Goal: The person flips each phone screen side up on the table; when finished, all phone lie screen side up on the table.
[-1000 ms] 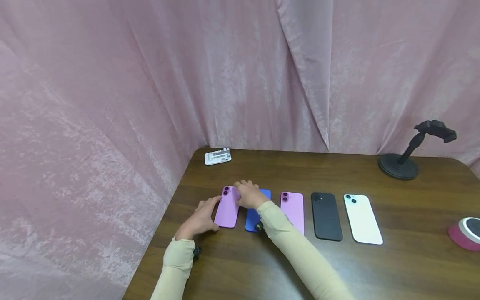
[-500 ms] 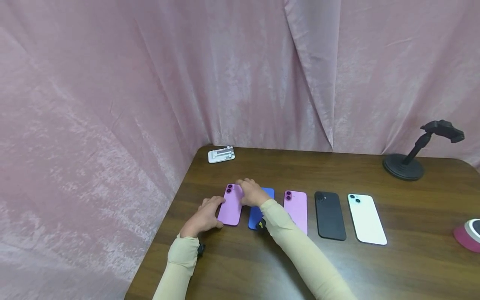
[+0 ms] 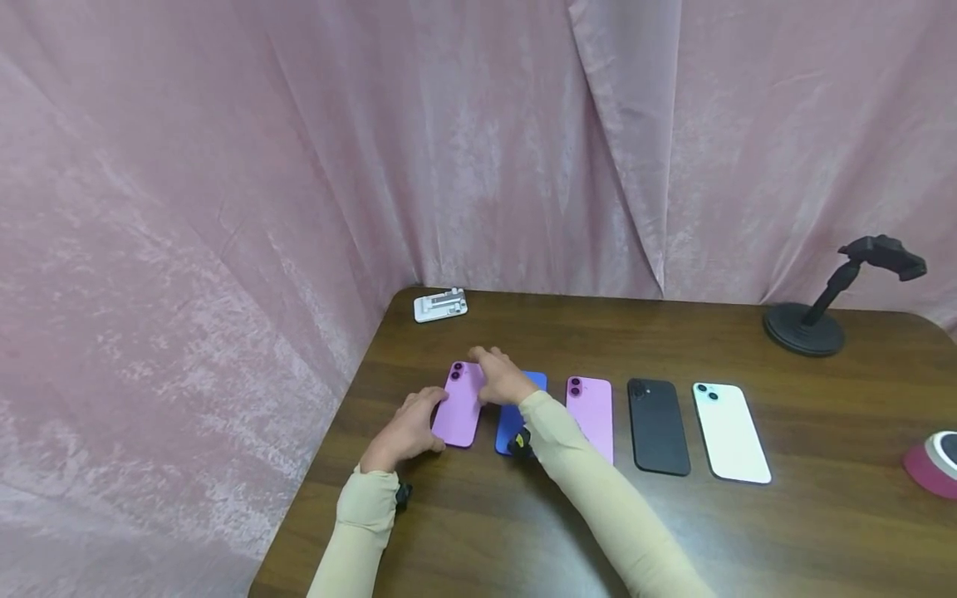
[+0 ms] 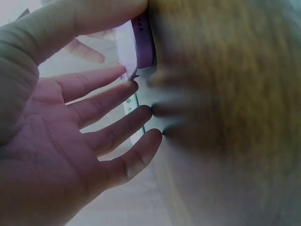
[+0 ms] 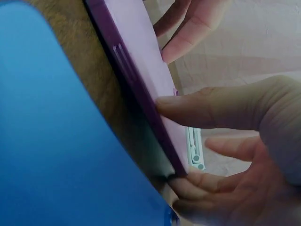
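Note:
A lilac smartphone (image 3: 458, 411) lies back up at the left end of a row of phones, its two camera lenses at the far end. My left hand (image 3: 407, 428) is at its left side, thumb near the bottom corner, fingers extended along the edge. From the other side, my right hand (image 3: 501, 380) touches its right edge with the thumb tip (image 5: 171, 106), fingers reaching around the top corner. Just right of it lies a blue phone (image 3: 509, 428), partly hidden under my right hand and wrist. In the right wrist view this blue phone (image 5: 70, 132) fills the left side.
Further right lie another lilac phone (image 3: 591, 411), partly behind my right sleeve, a black phone (image 3: 658, 428) and a white phone (image 3: 731, 432). A small white folding stand (image 3: 440, 306) is at the back left corner, a black stand (image 3: 807, 330) back right, a pink-and-white round object (image 3: 927, 473) far right.
The head view has shifted slightly, so everything appears a little further right. My right hand's fingers have spread and lifted a little at the lilac phone's top; the hands otherwise keep their places.

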Demonstrator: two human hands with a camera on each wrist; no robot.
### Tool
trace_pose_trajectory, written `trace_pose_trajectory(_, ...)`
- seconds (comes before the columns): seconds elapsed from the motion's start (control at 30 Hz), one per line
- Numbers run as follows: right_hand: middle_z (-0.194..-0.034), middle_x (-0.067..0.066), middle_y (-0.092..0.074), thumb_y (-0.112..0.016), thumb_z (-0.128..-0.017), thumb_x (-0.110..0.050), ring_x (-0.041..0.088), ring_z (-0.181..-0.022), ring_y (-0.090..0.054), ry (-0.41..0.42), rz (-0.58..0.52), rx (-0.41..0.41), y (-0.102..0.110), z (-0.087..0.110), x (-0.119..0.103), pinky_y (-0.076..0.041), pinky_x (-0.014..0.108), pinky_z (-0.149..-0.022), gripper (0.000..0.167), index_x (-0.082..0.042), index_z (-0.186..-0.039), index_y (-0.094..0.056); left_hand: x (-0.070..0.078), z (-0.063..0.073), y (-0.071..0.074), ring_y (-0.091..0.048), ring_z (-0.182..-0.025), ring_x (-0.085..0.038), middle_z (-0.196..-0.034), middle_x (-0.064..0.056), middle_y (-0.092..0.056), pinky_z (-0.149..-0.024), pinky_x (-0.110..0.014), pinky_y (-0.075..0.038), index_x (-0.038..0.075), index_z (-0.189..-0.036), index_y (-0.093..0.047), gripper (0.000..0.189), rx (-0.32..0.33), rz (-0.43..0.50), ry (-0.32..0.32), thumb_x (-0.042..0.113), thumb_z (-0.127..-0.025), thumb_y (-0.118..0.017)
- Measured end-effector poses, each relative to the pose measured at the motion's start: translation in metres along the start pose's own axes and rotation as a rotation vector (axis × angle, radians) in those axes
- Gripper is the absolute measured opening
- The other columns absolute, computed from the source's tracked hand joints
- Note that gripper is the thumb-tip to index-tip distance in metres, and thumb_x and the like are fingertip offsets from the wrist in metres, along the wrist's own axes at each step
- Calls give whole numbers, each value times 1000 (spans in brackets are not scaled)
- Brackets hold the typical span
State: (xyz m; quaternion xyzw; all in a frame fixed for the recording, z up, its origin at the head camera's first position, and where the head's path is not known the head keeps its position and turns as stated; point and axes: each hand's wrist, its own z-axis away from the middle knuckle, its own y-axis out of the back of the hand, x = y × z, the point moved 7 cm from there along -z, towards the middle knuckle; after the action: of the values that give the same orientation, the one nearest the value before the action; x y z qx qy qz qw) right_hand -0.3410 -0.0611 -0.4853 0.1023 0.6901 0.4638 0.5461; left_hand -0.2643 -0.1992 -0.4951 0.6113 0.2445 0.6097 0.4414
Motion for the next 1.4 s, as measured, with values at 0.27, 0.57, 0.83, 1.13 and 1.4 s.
trace_pose_trajectory(0.27, -139, 26, -50, -82, -72, 5, 37, -124, -50, 58, -75, 29, 8, 3, -2, -47, 48, -99, 86, 3, -148, -41, 2, 2, 0, -41, -136, -41, -149, -21, -45, -112, -53, -35, -5, -143, -49, 85, -1, 13, -15, -6, -67, -87)
trace_pose_trajectory(0.57, -132, 27, -54, -84, -76, 2, 37, -120, -52, 63, -116, 38, 14, 7, 0, -47, 50, -99, 80, 2, -146, -45, 6, 1, 0, -42, -134, -40, -147, -20, -47, -111, -53, -36, -4, -143, -49, 84, -14, 10, -31, -3, -68, -88)
trace_pose_trajectory(0.83, -120, 23, -65, -85, -73, 2, 35, -112, -59, 88, -123, 53, 17, 5, 0, -49, 46, -95, 72, 7, -138, -54, 9, -1, -2, -40, -134, -39, -151, -18, -44, -110, -53, -37, -4, -144, -49, 85, -64, -11, -24, 2, -69, -87)
trace_pose_trajectory(1.13, -120, 22, -65, -86, -75, -2, 34, -112, -60, 42, -111, 53, 17, 7, 0, -50, 45, -94, 71, 5, -138, -53, 11, 4, -3, -40, -122, -36, -139, -18, -41, -97, -58, -41, -1, -149, -46, 92, -71, 9, 14, 26, -72, -89)
trace_pose_trajectory(1.4, -120, 23, -65, -85, -73, -2, 35, -113, -60, 44, -100, 80, 20, 8, -3, -50, 45, -95, 71, 5, -137, -54, 11, 5, -4, -36, -125, -38, -138, -16, -39, -101, -64, -33, 0, -151, -43, 99, -78, 43, 59, 55, -78, -82)
